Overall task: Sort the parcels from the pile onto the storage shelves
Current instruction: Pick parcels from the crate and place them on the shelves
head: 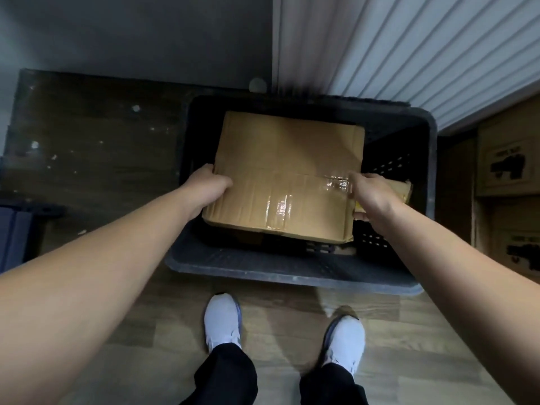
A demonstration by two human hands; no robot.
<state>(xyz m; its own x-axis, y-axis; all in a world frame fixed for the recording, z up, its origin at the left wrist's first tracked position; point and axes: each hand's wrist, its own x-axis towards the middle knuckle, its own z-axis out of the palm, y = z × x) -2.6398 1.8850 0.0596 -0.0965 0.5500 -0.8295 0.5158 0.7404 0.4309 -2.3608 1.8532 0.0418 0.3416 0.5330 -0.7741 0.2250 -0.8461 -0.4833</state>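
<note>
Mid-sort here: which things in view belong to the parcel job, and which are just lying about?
Job:
- cardboard parcel, held at its sides by the left hand and right hand
- black crate under it
- smaller parcel in the crate, behind the right hand

Lying about:
- printed cartons stacked at right
- blue object at the left edge
- white shutter

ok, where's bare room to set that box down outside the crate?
Bare floor left of the crate, up to the wall; a narrower strip between the crate's near rim and the shoes. Crowded on the right: stacked cartons stand close beside the crate. The left hand and right hand grip the box.
</note>
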